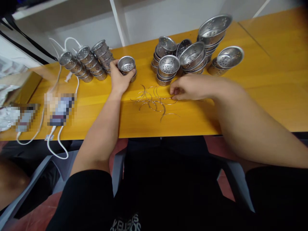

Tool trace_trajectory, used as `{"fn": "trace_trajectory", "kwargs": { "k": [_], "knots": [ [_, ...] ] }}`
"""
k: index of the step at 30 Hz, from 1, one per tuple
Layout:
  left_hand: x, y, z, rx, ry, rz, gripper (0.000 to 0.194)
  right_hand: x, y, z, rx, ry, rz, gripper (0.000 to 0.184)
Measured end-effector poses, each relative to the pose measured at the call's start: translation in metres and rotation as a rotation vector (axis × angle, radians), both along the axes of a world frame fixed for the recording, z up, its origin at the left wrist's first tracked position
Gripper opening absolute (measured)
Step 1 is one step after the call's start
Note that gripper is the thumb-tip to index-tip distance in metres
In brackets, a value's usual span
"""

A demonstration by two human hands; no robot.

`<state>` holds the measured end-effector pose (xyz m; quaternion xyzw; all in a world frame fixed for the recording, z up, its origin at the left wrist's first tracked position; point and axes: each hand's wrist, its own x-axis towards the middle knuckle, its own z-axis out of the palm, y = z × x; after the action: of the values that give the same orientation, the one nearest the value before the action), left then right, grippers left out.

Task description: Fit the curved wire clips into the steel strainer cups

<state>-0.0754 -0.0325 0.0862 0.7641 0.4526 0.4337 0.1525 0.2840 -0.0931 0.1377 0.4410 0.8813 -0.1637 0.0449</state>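
Note:
My left hand (121, 77) is wrapped round a small stack of perforated metal cups (126, 65) that stands upright on the table. Thin curved wires (151, 102) lie in a loose tangle between my two hands. At the right edge of this tangle, my right hand (184, 88) is closed in a pinch, its fingertips on the end of one thin wire. Just behind the right hand stands another short stack of perforated metal cups (166, 72).
More perforated cups (192, 56) and a tall stack of larger ones (214, 30) stand at the back right. Stacked cups (84, 59) line the back left. Phones (62, 110) with white cables lie at the left, near a cardboard box (29, 86). Another person's limb shows at lower left.

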Motion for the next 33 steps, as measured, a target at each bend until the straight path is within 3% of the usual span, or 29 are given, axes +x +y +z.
{"fn": "trace_trajectory", "kwargs": {
  "k": [3,7,10,12,19,22,26,29,33],
  "knots": [
    [0.006,0.016,-0.009,-0.022,-0.017,0.056,0.108,0.006,0.0,0.001,-0.019,-0.016,-0.026,0.011],
    [-0.002,0.058,-0.042,-0.023,-0.114,0.222,0.093,0.006,0.0,-0.003,-0.055,-0.055,-0.008,0.016],
    [-0.008,0.077,-0.06,-0.015,-0.111,0.231,0.09,0.002,0.001,-0.007,-0.042,-0.07,0.007,0.012],
    [-0.007,0.077,-0.06,0.002,-0.134,0.226,0.092,-0.001,0.0,-0.008,-0.023,-0.091,0.01,0.009],
    [0.012,0.043,-0.034,0.015,-0.11,0.168,0.091,-0.017,-0.005,-0.009,0.035,-0.213,-0.014,0.009],
    [0.013,0.046,-0.037,0.07,-0.125,0.14,0.094,-0.024,-0.009,-0.007,0.076,-0.272,0.005,0.011],
    [0.002,0.07,-0.052,0.151,-0.192,0.124,0.102,-0.027,-0.01,-0.004,0.098,-0.305,0.07,0.01],
    [-0.008,0.084,-0.061,0.237,-0.194,0.121,0.102,-0.022,-0.007,-0.005,0.117,-0.153,0.096,0.012],
    [-0.007,0.081,-0.059,0.32,-0.192,0.071,0.098,-0.014,-0.005,-0.005,0.064,0.175,0.107,0.022]
  ]
}}
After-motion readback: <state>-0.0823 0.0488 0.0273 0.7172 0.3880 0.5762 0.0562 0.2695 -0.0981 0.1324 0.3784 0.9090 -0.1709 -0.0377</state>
